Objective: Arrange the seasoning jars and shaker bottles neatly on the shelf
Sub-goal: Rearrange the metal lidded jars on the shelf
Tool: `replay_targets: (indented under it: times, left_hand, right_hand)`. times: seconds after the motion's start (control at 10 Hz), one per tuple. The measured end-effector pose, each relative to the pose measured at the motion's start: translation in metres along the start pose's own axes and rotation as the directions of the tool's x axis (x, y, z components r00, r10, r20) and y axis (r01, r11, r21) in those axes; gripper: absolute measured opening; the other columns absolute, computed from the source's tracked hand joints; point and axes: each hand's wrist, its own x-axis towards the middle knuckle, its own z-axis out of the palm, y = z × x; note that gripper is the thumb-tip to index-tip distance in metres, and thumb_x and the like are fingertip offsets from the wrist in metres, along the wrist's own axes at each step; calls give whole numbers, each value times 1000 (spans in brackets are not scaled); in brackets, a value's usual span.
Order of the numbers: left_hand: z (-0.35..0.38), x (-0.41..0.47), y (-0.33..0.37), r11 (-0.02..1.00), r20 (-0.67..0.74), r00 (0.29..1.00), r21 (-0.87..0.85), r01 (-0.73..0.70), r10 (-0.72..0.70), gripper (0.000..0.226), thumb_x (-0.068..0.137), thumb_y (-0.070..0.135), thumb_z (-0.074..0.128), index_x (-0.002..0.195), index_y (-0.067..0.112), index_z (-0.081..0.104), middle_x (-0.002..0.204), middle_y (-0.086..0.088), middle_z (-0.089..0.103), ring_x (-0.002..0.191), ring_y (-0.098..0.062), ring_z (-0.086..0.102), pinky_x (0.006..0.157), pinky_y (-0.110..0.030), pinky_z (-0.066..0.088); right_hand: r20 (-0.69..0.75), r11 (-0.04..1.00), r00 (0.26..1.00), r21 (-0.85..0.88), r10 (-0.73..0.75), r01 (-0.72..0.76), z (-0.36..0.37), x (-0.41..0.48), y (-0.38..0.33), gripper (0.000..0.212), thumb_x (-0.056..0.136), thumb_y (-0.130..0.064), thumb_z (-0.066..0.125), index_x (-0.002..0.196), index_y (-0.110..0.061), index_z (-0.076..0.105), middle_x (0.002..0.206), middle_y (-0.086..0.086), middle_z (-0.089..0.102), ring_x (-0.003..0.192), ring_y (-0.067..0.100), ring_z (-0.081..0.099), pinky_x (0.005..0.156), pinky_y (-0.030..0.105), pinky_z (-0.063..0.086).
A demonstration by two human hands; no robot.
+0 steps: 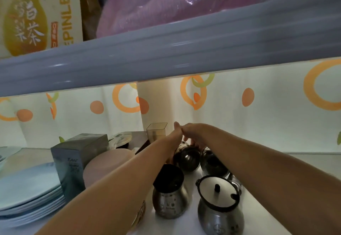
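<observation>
White shelf (304, 162) under a blue rail: left of the lidded jar (219, 205) stands a shaker (170, 196); behind it, left hand (177, 133) and right hand (191, 133) reach two dark jars (186, 158), grip unclear. Arranging looks partly done.

Bare shelf (304, 175) right of jars (217, 205)

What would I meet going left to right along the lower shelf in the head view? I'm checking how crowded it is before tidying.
Stack of pale blue plates → grey-blue cardboard box → pink rounded plastic lid → steel shaker jar with black top → steel seasoning jar with white knobbed lid.
</observation>
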Motion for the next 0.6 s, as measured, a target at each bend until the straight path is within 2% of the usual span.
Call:
replay_targets:
  times: [0.1,0.2,0.3,0.4,0.5,0.6]
  left_hand:
    - [17,-1,5,995,-169,981,45,-84,91,66,98,55,19,144,10,37,146,-13,42,127,-33,47,104,-40,37]
    - [-1,18,-3,996,-122,990,59,-68,75,122,50,95,16,136,14,47,140,-6,52,132,-27,46,111,-51,29]
    - [-8,57,-15,998,-136,989,36,-48,53,138,24,96,17,135,18,45,137,-4,56,129,-28,49,108,-52,32]
    - [-9,84,-20,992,-174,978,67,-109,119,162,-1,101,11,144,31,27,148,-3,45,137,-29,41,106,-59,29]
    - [-9,83,-13,993,-122,986,27,-112,115,161,-3,100,13,146,38,18,152,-2,37,138,-32,37,102,-63,30]
    - [-1,-1,-9,987,-164,974,60,-148,156,115,55,95,15,151,32,7,157,-3,24,140,-33,32,107,-59,30]
  right_hand:
    - [-25,998,1000,64,-1,2,2,1,1,65,102,-47,26,141,4,35,136,31,48,124,49,48,99,55,42]
    - [-71,990,997,143,-12,22,2,0,2,70,101,-50,22,144,5,26,129,40,49,118,51,53,93,51,45]
    - [-99,979,995,198,-21,40,1,-8,7,71,101,-48,19,144,9,23,129,42,49,117,51,53,96,51,45]
    - [-109,974,993,220,-39,63,-2,-15,11,68,101,-46,19,144,6,23,123,43,51,112,52,56,99,54,46]
    - [-122,960,991,264,-61,92,-5,-22,19,62,102,-42,21,145,2,21,121,43,52,110,51,58,99,53,46]
    - [-157,961,984,246,-88,125,-9,-24,26,59,102,-41,23,143,1,26,98,33,61,99,42,63,101,49,47]
